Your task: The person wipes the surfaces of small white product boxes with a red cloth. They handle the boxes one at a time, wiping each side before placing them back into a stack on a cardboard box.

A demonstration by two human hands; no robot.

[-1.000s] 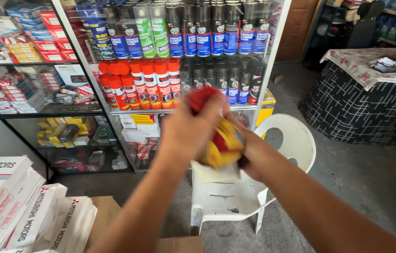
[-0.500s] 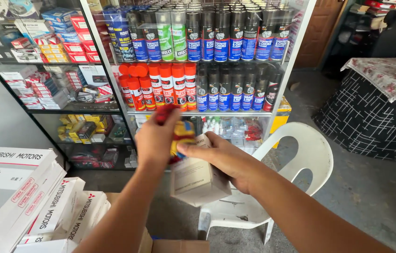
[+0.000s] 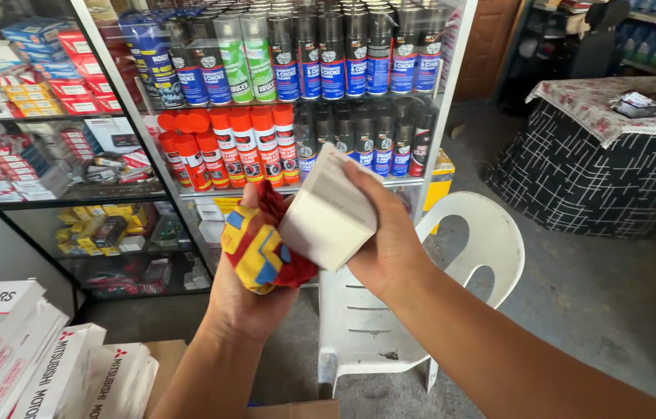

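The left hand (image 3: 246, 299) was closed around a crumpled cloth rag printed in red, yellow and blue (image 3: 260, 247), bunched in the palm and pressed against the lower left face of a small white cardboard box (image 3: 329, 211). The right hand (image 3: 388, 244) gripped that box from the right side, fingers wrapped over its top edge and thumb underneath, holding it tilted at chest height above a white plastic chair (image 3: 464, 264). Both grips were firm; neither hand was open.

The box looked fairly clean on the faces that showed, so the wiping seemed well along, though the far side and the bottom were hidden and could not be judged. The box had not been set down anywhere.

Behind the hands stood a glass-fronted metal shelf (image 3: 437, 116) packed with rows of spray cans, orange-capped ones (image 3: 231, 147) beside dark ones. At the lower left lay a stack of long white cardboard cartons (image 3: 48, 372), well apart from the hands.
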